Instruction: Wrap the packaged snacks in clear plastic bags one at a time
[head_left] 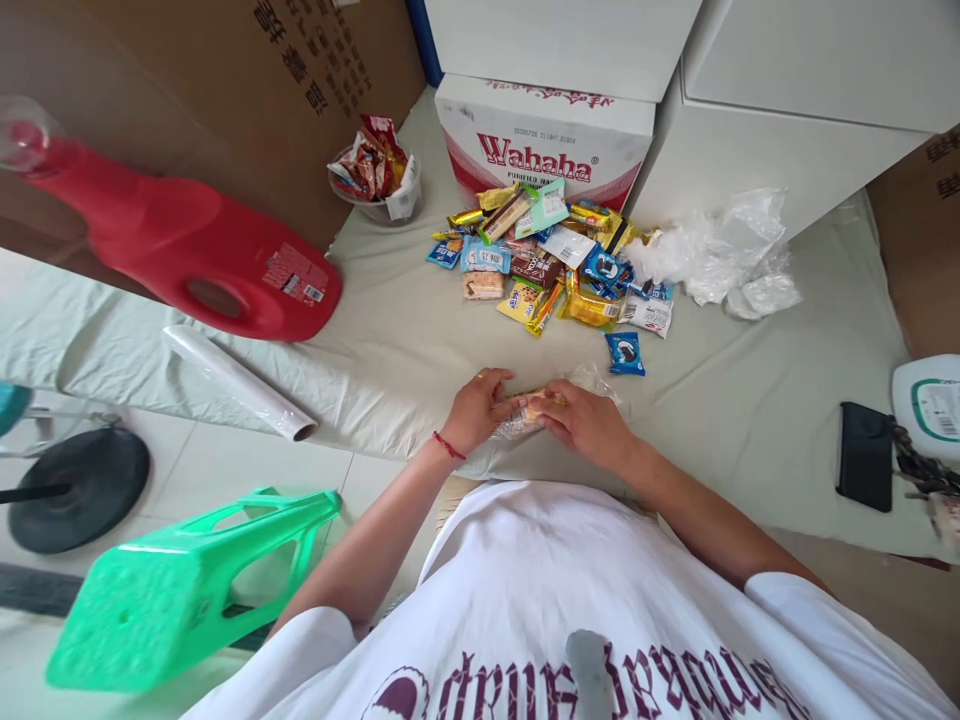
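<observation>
The person sits at a low surface covered by a pale sheet (405,340). Both hands meet at its near edge, just in front of the white shirt. The left hand (474,410), with a red cord at the wrist, curls its fingers around one end of a small snack (529,410) in clear wrap. The right hand (585,422) pinches the other end, thumb and fingers closed on it. The snack lies between the two hands, low over the sheet; whether it touches the sheet cannot be told.

Farther back a pile of packets (551,265) spreads before a Wahaha box (544,140). One blue packet (625,352) lies apart, between the pile and the hands. Crumpled plastic (720,255) sits right of the pile, and a bowl (379,190) of wrappers left of it. A red jug (187,250) lies on its side at the left, with a film roll (240,385) near it. A green stool (180,590) is tipped over on the floor. A black phone (864,455) lies at the right.
</observation>
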